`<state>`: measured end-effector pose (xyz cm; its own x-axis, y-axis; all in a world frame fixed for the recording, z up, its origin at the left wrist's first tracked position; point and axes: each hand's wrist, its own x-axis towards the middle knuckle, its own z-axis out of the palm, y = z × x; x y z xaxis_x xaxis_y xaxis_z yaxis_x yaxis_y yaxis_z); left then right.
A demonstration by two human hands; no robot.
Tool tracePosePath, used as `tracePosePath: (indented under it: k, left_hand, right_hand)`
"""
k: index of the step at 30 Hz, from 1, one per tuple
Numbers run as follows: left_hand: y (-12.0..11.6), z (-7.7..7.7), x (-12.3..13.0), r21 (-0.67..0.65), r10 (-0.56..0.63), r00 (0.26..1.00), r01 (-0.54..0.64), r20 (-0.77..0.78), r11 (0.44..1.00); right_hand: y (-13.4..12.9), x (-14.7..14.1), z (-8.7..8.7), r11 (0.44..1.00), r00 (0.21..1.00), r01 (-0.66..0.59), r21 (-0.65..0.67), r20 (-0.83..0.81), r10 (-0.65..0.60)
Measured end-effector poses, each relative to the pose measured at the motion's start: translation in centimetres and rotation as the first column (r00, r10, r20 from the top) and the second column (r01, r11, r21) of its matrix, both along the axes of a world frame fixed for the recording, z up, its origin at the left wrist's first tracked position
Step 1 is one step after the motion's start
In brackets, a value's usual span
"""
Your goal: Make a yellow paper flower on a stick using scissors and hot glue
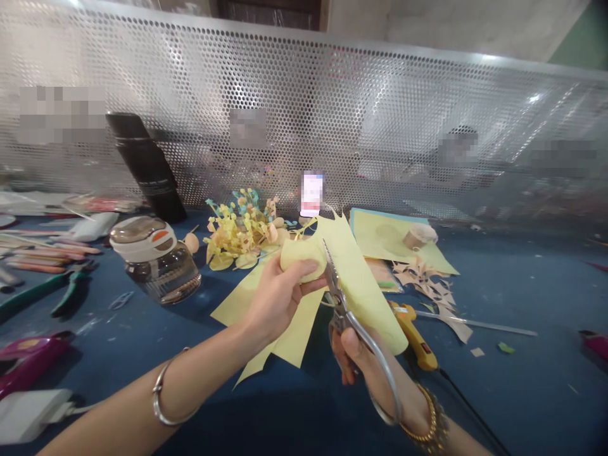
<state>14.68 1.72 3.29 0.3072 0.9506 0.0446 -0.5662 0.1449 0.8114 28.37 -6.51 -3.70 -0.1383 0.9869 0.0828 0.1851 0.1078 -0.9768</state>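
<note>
My left hand (285, 285) pinches a rounded piece of yellow paper (297, 253) between thumb and fingers, over the middle of the table. In my right hand (354, 348) is a pair of metal scissors (339, 304), its blades pointing up and away from me beside the rounded piece. Whether the blades touch that paper I cannot tell. A long curled yellow sheet (375, 297) lies behind the scissors, and more cut yellow paper (299, 335) spreads under my hands.
A bunch of paper flowers (244, 231) stands behind my left hand, near a water bottle (156, 259). On the right lie a yellow glue gun (415, 335), paper scraps (427, 282) and stacked sheets (384, 234). Green-handled pliers (71, 291) lie left; a perforated metal panel (285, 82) rises behind.
</note>
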Motion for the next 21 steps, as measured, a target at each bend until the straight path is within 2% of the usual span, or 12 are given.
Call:
tracePosePath:
  k: [10, 17, 21]
  left_hand:
    - [0.2, 0.2, -0.2, 0.023, 0.015, 1.0, -0.015, -0.025, 1.0]
    - [0.4, 0.2, -0.4, 0.021, 0.039, 0.999, -0.038, -0.036, 0.999]
    - [0.6, 0.1, -0.6, 0.068, 0.066, 0.996, -0.062, -0.06, 0.996]
  right_hand:
    - [0.0, 0.1, 0.0, 1.0, 1.0, 0.01, 0.014, 0.018, -0.01]
    - [0.0, 0.1, 1.0, 1.0, 0.997, 0.026, 0.015, 0.073, -0.027]
    - [0.0, 0.2, 1.2, 1.0, 0.995, 0.024, 0.018, 0.092, -0.026]
